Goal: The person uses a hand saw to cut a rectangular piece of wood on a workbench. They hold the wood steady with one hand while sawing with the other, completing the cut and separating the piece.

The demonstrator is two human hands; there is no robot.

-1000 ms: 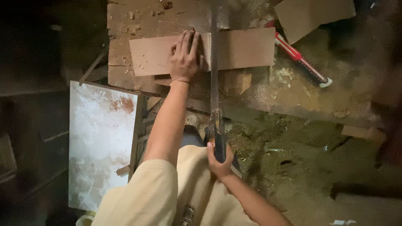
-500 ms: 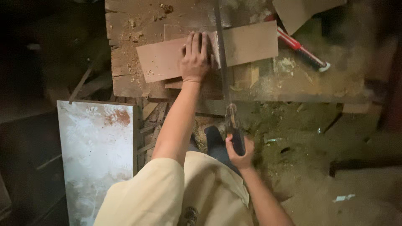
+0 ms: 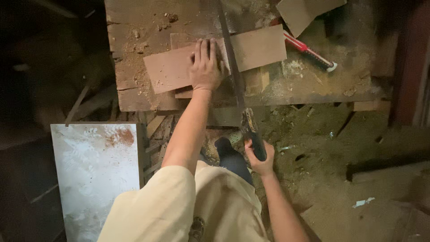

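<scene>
Since a moment ago the right hand (image 3: 259, 157) has pulled the handsaw (image 3: 237, 89) back toward the body, fingers closed around its handle. Left hand (image 3: 205, 67) lies flat and open on the thin brown board (image 3: 179, 67), which rests on the dusty surface (image 3: 134, 27) with the blade crossing it beside the fingers

We see a thin, matt brown board (image 3: 215, 60) on a rough, dusty wooden bench (image 3: 134, 27) at upper centre, crossed by a dull metal saw (image 3: 233, 67). A pale, blotchy panel (image 3: 96, 170) lies lower left.
</scene>
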